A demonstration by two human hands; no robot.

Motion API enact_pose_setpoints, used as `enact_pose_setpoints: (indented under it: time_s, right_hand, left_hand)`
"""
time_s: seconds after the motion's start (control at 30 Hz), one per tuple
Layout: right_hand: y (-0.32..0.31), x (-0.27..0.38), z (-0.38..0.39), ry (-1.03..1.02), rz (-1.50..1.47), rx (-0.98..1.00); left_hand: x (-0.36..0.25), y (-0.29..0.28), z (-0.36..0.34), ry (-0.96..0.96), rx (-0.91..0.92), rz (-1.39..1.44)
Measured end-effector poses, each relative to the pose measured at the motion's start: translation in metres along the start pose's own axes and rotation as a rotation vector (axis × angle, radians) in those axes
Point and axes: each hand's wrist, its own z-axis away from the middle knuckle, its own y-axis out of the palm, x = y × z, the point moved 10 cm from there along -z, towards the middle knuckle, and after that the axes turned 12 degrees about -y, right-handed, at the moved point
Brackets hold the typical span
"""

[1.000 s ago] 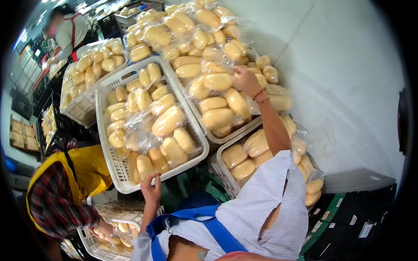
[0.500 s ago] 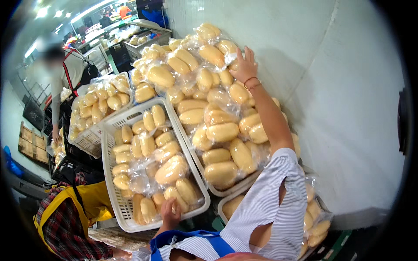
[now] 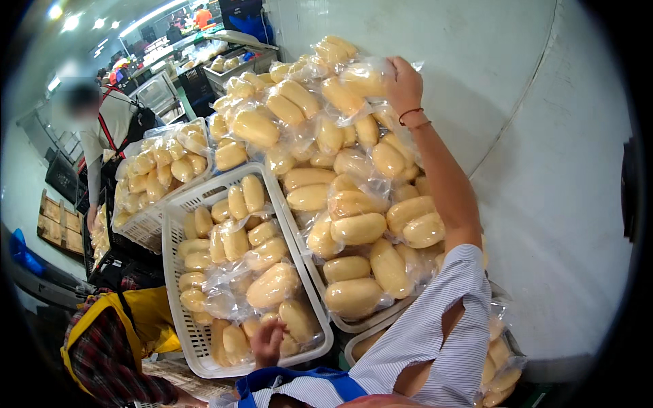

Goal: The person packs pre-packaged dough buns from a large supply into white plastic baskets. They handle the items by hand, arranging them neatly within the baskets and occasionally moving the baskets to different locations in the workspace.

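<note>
My right hand (image 3: 405,83) is closed on the edge of a clear bag of peeled potatoes (image 3: 362,80), at the far right of a high heap beside the wall. The potatoes are pale yellow and oblong, packed in clear plastic. Over the near end of a white slatted crate (image 3: 178,326), my left hand (image 3: 269,342) has loosely bent fingers somewhat apart and holds nothing visible. Just beyond it lie more bagged potatoes (image 3: 273,285). The heap, with more bags (image 3: 358,229) at its near end, fills another white crate (image 3: 314,272) to the right.
Another crate of bagged potatoes (image 3: 158,163) stands at the left. A white wall (image 3: 537,224) borders the right side. More bags (image 3: 498,364) lie at the lower right. One co-worker in a yellow apron (image 3: 146,316) is close at the left; another person (image 3: 88,136) stands farther back.
My right hand has moved slightly farther and right, going from spread fingers to a closed grip on a bag's edge. My left hand has shifted slightly nearer to me. The view has shifted a little.
</note>
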Motion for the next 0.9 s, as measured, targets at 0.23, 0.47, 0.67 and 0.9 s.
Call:
enact_pose_setpoints:
  time_s: [0.23,0.47,0.67,0.9]
  right_hand:
    - [-0.037,0.209,0.055,-0.414,-0.523,0.268]
    - [-0.062,0.316,0.159,-0.832,-1.478,1.067]
    - [0.116,0.046,0.073,-0.35,0.428,0.691]
    - [0.191,-0.07,0.15,-0.26,0.39,0.887]
  left_hand:
    - [-0.109,0.123,-0.043,-0.24,0.856,0.921]
    - [-0.061,0.025,-0.066,-0.258,0.167,0.997]
    - [-0.023,-0.022,-0.038,-0.205,0.121,0.904]
    - [0.006,-0.07,0.009,-0.227,0.095,0.914]
